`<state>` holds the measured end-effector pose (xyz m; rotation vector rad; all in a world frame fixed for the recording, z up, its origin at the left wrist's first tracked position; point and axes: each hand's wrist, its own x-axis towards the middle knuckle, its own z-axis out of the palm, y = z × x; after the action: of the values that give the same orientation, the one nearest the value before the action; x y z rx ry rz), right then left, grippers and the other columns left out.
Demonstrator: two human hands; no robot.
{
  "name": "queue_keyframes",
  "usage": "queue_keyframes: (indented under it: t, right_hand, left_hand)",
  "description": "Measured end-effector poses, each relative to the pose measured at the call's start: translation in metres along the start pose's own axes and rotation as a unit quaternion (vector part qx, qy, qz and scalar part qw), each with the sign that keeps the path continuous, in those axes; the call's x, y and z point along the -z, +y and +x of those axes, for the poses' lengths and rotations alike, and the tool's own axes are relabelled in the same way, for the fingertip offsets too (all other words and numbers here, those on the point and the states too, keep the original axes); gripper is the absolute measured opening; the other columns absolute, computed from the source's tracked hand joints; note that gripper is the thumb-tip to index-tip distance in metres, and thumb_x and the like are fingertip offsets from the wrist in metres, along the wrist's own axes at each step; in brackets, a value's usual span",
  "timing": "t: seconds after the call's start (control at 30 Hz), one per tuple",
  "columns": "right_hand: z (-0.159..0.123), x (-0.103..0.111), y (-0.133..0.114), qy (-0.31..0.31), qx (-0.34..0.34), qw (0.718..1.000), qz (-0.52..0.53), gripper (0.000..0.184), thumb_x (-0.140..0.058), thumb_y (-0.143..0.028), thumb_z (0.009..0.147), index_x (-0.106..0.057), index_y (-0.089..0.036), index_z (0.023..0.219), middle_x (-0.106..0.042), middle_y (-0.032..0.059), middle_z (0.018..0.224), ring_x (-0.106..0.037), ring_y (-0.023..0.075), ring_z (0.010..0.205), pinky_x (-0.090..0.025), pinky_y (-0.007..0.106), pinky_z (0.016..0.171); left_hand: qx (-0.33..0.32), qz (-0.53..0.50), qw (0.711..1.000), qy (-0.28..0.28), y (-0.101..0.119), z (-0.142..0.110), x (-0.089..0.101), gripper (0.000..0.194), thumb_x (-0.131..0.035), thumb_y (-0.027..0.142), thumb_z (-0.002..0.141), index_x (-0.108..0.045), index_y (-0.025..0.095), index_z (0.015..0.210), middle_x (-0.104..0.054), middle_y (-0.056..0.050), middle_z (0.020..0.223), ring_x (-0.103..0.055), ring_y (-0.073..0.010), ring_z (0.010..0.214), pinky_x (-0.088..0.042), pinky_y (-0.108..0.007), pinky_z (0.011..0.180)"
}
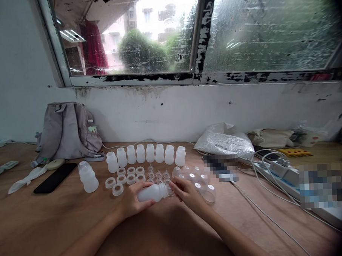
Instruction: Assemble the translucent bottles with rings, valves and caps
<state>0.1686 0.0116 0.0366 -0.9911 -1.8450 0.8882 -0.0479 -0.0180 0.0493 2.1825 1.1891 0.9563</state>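
Observation:
My left hand (131,201) is wrapped round a frosted white baby bottle (150,194), which lies on its side with its threaded neck to the right. At the mouth of the bottle, my right hand (187,191) has its fingers pinched together; what they hold is too small to make out. Just beyond my hands are several clear bottle nipples (158,175). White screw rings (117,189) lie to their left, and clear domed caps (209,195) to their right. Behind these, several open frosted bottles (150,153) stand in a row. One capped bottle (88,177) stands apart at the left.
Left on the wooden table (56,216) lie a black phone (55,178) and a grey backpack (69,130). A silvery plastic bag (224,140) rests against the wall. At right are a blurred-out device (220,167), white cables (262,205) and a power strip (292,188).

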Motion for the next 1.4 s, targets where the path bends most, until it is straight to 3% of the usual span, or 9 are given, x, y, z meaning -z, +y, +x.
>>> queue_keyframes:
  t: [0.2, 0.33, 0.47, 0.57, 0.7, 0.9, 1.07, 1.23, 1.4]
  right_hand:
    - [0.002, -0.001, 0.002, -0.025, -0.003, 0.999, -0.037, 0.042, -0.039, -0.041, 0.083, -0.033, -0.018, 0.049, -0.029, -0.0044, 0.048, -0.028, 0.0075, 0.046, -0.021, 0.023, 0.044]
    - [0.0, -0.001, 0.002, -0.002, -0.006, 1.0, -0.009, 0.04, -0.043, -0.043, 0.081, -0.038, -0.017, 0.051, -0.032, -0.0044, 0.048, -0.032, 0.0074, 0.045, -0.024, 0.022, 0.043]
    - [-0.001, -0.002, -0.002, -0.021, -0.039, 0.991, 0.123, 0.028, -0.053, -0.042, 0.076, -0.05, -0.02, 0.093, -0.051, -0.0004, 0.07, -0.049, 0.0106, 0.054, -0.037, 0.021, 0.043]
    - [-0.002, -0.004, -0.007, -0.074, -0.045, 0.972, 0.221, 0.047, -0.06, -0.038, 0.072, -0.043, -0.024, 0.113, -0.053, 0.0055, 0.098, -0.055, 0.0167, 0.08, -0.047, 0.028, 0.062]
    - [-0.004, -0.008, -0.013, -0.109, -0.045, 0.958, 0.26, 0.035, -0.062, -0.036, 0.071, -0.052, -0.021, 0.102, -0.055, 0.0057, 0.102, -0.051, 0.0202, 0.097, -0.04, 0.036, 0.086]
    - [-0.008, -0.015, -0.019, -0.056, -0.08, 0.96, 0.263, 0.037, -0.067, -0.042, 0.064, -0.052, -0.021, 0.091, -0.058, 0.0038, 0.092, -0.053, 0.0216, 0.092, -0.041, 0.037, 0.084]
    - [-0.009, -0.016, -0.02, -0.047, -0.066, 0.958, 0.275, 0.041, -0.062, -0.04, 0.069, -0.05, -0.022, 0.104, -0.059, 0.0046, 0.096, -0.053, 0.0207, 0.095, -0.04, 0.035, 0.084]
    - [-0.007, -0.018, -0.014, 0.022, -0.077, 0.972, 0.222, 0.028, -0.065, -0.039, 0.066, -0.054, -0.018, 0.081, -0.06, 0.0029, 0.076, -0.057, 0.0197, 0.078, -0.045, 0.03, 0.069]
    - [-0.011, -0.018, -0.019, -0.001, -0.063, 0.971, 0.23, 0.043, -0.062, -0.041, 0.069, -0.052, -0.021, 0.106, -0.058, 0.0065, 0.102, -0.053, 0.022, 0.096, -0.044, 0.032, 0.079]
  left_hand:
    - [-0.009, -0.004, 1.0, -0.018, 0.0, -0.001, -0.001, 0.042, -0.063, 0.034, 0.066, -0.056, 0.025, 0.106, -0.06, -0.002, 0.104, -0.054, -0.0199, 0.094, -0.043, -0.03, 0.083]
    - [0.018, -0.032, 0.999, -0.011, -0.003, 0.0, -0.001, 0.041, -0.063, 0.035, 0.066, -0.057, 0.023, 0.105, -0.06, -0.003, 0.102, -0.054, -0.021, 0.093, -0.042, -0.031, 0.082]
    - [0.059, -0.142, 0.988, -0.006, -0.011, 0.004, -0.004, 0.039, -0.059, 0.039, 0.07, -0.057, 0.017, 0.101, -0.06, -0.005, 0.096, -0.055, -0.0206, 0.087, -0.044, -0.029, 0.075]
    - [0.088, -0.27, 0.958, -0.031, -0.018, 0.005, -0.012, 0.04, -0.05, 0.045, 0.075, -0.054, 0.014, 0.101, -0.059, -0.007, 0.091, -0.057, -0.0174, 0.074, -0.045, -0.026, 0.062]
    - [0.117, -0.377, 0.914, -0.097, -0.022, 0.003, -0.026, 0.044, -0.04, 0.048, 0.081, -0.047, 0.013, 0.105, -0.058, -0.007, 0.082, -0.056, -0.0134, 0.058, -0.041, -0.023, 0.048]
    - [0.047, -0.264, 0.963, -0.042, -0.014, 0.002, -0.028, 0.042, -0.054, 0.046, 0.073, -0.05, 0.013, 0.1, -0.059, -0.006, 0.089, -0.054, -0.0177, 0.08, -0.042, -0.026, 0.068]
    - [0.056, -0.276, 0.958, -0.044, -0.012, 0.002, -0.027, 0.04, -0.048, 0.046, 0.077, -0.051, 0.013, 0.1, -0.057, -0.006, 0.091, -0.053, -0.0171, 0.08, -0.042, -0.026, 0.068]
    - [0.058, -0.165, 0.985, 0.0, -0.01, -0.001, -0.026, 0.045, -0.06, 0.043, 0.068, -0.049, 0.018, 0.104, -0.058, -0.004, 0.088, -0.055, -0.0159, 0.074, -0.042, -0.025, 0.061]
    - [0.065, -0.185, 0.98, -0.019, -0.007, -0.001, -0.028, 0.042, -0.055, 0.043, 0.071, -0.049, 0.016, 0.102, -0.06, -0.003, 0.079, -0.055, -0.0139, 0.065, -0.042, -0.024, 0.058]
